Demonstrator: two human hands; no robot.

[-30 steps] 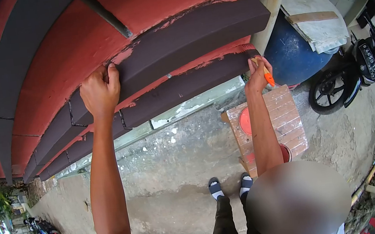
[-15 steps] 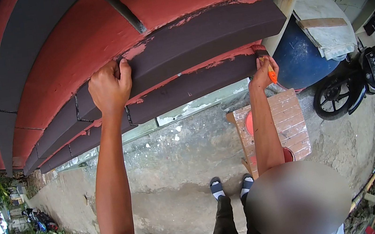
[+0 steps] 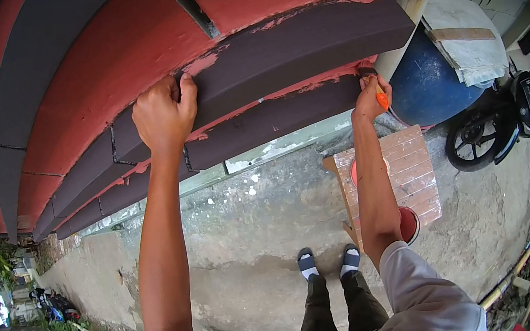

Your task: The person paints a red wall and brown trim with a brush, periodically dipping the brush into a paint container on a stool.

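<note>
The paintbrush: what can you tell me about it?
The paintbrush has an orange-ended handle and a dark, reddish head. The person's right hand holds it head-up, orange end poking out. Its head is by the red strip, near the pale pipe; whether bristles touch is unclear.

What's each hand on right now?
Left hand: closed on the dark ledge's edge.
Right hand: closed, holding the brush.

Red wall; stained concrete floor; parked motorcycle.
</note>
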